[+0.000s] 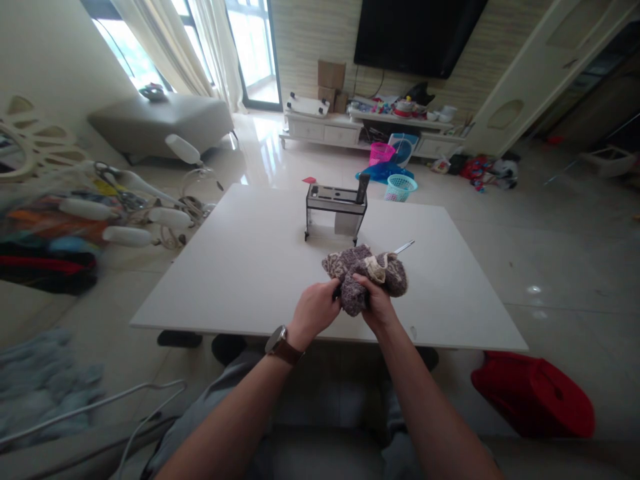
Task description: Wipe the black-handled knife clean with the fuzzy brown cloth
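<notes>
A brown-grey and cream fuzzy cloth (353, 293) is bunched up above the near part of the white table. My right hand (377, 307) is closed on it, thumb on top. My left hand (317, 308), with a watch on the wrist, is closed at the cloth's left side. A small dark piece shows by its fingers, but what it grips is mostly hidden. Beyond the cloth, a thin silvery rod-like thing (405, 247) pokes out to the right. Farther back stands a dark-framed knife block (333, 203) with a black handle (363, 189) upright in its right end.
The white table (225, 280) spans the middle, its near edge close to my lap. Something small and red (309, 180) shows behind the knife block. Baskets (400, 188) stand on the floor beyond. A lamp with white shades (127, 235) is at the left, a red stool-like thing (535, 393) at right.
</notes>
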Demonstrator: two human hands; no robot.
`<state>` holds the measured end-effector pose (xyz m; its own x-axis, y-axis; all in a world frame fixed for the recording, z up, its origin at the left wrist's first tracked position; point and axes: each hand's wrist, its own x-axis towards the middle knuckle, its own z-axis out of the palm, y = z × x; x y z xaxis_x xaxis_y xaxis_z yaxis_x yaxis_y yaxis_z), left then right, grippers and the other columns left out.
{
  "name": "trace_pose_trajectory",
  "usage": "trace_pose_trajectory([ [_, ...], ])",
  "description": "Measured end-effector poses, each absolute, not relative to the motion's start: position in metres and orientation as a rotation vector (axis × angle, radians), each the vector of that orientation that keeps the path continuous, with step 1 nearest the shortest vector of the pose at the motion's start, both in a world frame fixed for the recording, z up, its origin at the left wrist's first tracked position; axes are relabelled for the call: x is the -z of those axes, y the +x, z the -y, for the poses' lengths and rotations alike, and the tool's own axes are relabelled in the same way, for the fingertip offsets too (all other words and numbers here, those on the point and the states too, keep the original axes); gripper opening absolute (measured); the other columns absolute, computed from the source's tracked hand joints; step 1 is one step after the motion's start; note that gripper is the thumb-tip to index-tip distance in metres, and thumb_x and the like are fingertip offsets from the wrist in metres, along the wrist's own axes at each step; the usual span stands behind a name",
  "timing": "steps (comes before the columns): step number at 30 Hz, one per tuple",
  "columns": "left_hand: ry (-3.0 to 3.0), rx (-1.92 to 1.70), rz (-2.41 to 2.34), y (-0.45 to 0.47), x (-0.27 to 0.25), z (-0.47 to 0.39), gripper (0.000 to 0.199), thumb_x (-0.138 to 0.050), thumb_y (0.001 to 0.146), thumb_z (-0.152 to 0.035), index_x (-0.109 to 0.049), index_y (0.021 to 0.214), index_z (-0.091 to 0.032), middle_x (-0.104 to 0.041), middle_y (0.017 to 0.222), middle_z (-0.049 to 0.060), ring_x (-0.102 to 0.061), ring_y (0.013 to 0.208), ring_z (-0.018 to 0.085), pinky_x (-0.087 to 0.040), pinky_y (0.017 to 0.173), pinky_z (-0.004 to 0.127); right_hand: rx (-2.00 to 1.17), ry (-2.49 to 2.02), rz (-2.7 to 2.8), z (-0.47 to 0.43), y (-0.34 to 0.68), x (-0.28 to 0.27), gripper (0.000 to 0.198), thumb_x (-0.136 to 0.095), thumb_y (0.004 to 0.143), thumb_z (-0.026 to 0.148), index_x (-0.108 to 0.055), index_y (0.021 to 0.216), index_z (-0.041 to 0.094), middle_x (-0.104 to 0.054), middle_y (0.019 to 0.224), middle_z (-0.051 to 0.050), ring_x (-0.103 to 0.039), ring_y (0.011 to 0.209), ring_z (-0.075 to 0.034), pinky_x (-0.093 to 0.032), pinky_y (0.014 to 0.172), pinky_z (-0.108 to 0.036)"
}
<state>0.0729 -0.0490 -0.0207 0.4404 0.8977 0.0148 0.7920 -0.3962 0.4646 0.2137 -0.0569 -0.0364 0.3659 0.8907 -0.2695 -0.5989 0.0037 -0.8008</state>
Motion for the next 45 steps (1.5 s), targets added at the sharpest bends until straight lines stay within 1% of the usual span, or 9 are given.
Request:
trace_pose_trajectory([
  [3,2.291,-0.368,-1.434,0.073,0.021,0.049,0.017,-0.051,0.093,-0.023,-0.067,0.099,-0.024,-0.076,0.096,0.010,-0.071,0.092,0.025,-0.041,0.073,0.031,-1.207,-1.016,0.368,0.057,0.214,0.038,0.039,-0.086,0.060,0.018,-0.071,0.096,0.023,-0.078,0.098,0.001,-0.072,0.096,-0.018,-0.061,0.086,-0.029],
  [7,2.286,-0.371,-1.431,0.073,0.022,0.050,0.019,-0.051,0.092,-0.022,-0.068,0.100,-0.023,-0.076,0.096,0.011,-0.071,0.092,0.025,-0.042,0.074,0.032,-1.218,-1.037,0.352,0.056,0.214,0.039,0.044,-0.085,0.061,0.018,-0.072,0.102,0.022,-0.077,0.105,0.000,-0.072,0.098,-0.019,-0.062,0.086,-0.031],
  [17,2.322,-0.393,-1.422,0.073,0.025,0.049,0.016,-0.052,0.091,-0.023,-0.067,0.096,-0.023,-0.076,0.093,0.010,-0.071,0.089,0.026,-0.041,0.072,0.032,-1.232,-1.059,0.275,0.054,0.215,0.040,0.051,-0.088,0.055,0.017,-0.073,0.104,0.020,-0.078,0.103,0.000,-0.072,0.093,-0.016,-0.061,0.082,-0.027],
  [22,2.327,-0.387,-1.423,0.072,0.025,0.049,0.016,-0.053,0.092,-0.025,-0.068,0.097,-0.023,-0.076,0.094,0.010,-0.071,0.090,0.026,-0.042,0.072,0.032,-1.235,-1.067,0.300,0.053,0.218,0.045,0.043,-0.086,0.060,0.018,-0.072,0.100,0.019,-0.078,0.101,-0.001,-0.073,0.090,-0.018,-0.062,0.080,-0.029],
  [29,2.327,-0.350,-1.402,0.075,0.021,0.048,0.019,-0.053,0.094,-0.031,-0.070,0.101,-0.024,-0.076,0.097,0.010,-0.070,0.092,0.025,-0.042,0.074,0.032,-1.256,-1.071,0.311,0.050,0.232,0.048,0.036,-0.084,0.063,0.020,-0.070,0.096,0.018,-0.078,0.095,-0.001,-0.073,0.084,-0.015,-0.061,0.076,-0.025],
  [33,2.374,-0.332,-1.390,0.071,0.019,0.046,0.021,-0.052,0.095,-0.032,-0.071,0.096,-0.024,-0.075,0.090,0.009,-0.069,0.087,0.024,-0.041,0.072,0.032,-1.213,-1.051,0.272,0.046,0.246,0.042,0.031,-0.081,0.065,0.018,-0.070,0.093,0.018,-0.078,0.090,-0.001,-0.072,0.078,-0.015,-0.062,0.071,-0.025],
  [37,2.437,-0.318,-1.374,0.061,0.016,0.041,0.020,-0.053,0.093,-0.032,-0.071,0.094,-0.025,-0.074,0.086,0.007,-0.068,0.083,0.024,-0.038,0.069,0.031,-1.130,-1.006,0.205,0.042,0.266,0.034,0.027,-0.074,0.068,0.015,-0.070,0.094,0.020,-0.076,0.086,0.001,-0.071,0.075,-0.013,-0.062,0.069,-0.025],
  [41,2.470,-0.287,-1.429,0.056,0.012,0.039,0.021,-0.052,0.094,-0.034,-0.072,0.097,-0.027,-0.075,0.088,0.007,-0.069,0.083,0.024,-0.038,0.069,0.032,-0.980,-0.968,0.162,0.039,0.294,0.035,0.026,-0.070,0.074,0.018,-0.069,0.100,0.024,-0.077,0.092,0.003,-0.073,0.076,-0.013,-0.063,0.070,-0.027],
  [45,2.435,-0.265,-1.524,0.057,0.009,0.040,0.021,-0.051,0.095,-0.033,-0.070,0.097,-0.026,-0.076,0.091,0.007,-0.070,0.085,0.024,-0.037,0.069,0.032,-0.850,-0.970,0.125,0.038,0.310,0.038,0.032,-0.073,0.072,0.019,-0.067,0.103,0.024,-0.077,0.095,0.004,-0.074,0.080,-0.014,-0.064,0.069,-0.027],
])
